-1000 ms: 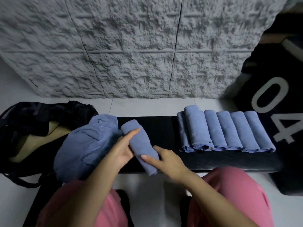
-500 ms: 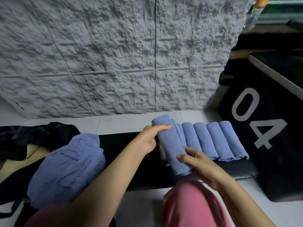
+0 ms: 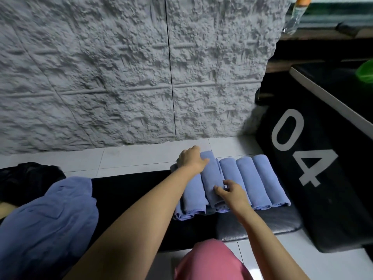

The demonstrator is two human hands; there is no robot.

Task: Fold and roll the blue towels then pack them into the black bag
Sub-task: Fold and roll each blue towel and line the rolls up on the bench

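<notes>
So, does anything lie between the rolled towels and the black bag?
Yes. A loose pile of blue towels lies between the rolled towels and the black bag, close against the bag.

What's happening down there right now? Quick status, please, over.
Both busy: left hand grips rolled towel at far end, right hand holds near end. Towel lies atop row of rolls on bench. Unfolded towels piled beside black bag.
</notes>
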